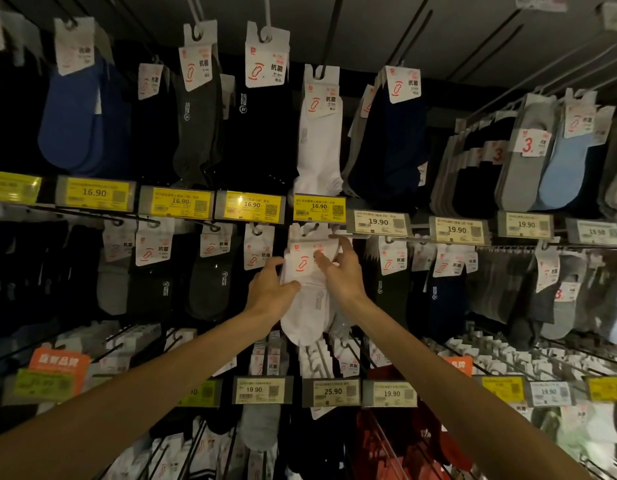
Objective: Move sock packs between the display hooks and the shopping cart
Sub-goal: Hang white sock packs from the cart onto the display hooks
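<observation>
White sock pack (308, 306) (red-printed, ankle-cut)

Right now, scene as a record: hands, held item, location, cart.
left hand: grips white sock pack at its left edge
right hand: pinches the pack's card header
location: middle row, below yellow 16.90 price tag
hung or free: cannot tell
shopping cart: not in view

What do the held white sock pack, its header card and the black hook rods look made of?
The white sock pack: soft knit fabric, matte, softly creased. Its header card: thin printed cardboard, flat, crisp-edged. A black hook rod: probably coated metal wire, thin and straight.
</observation>
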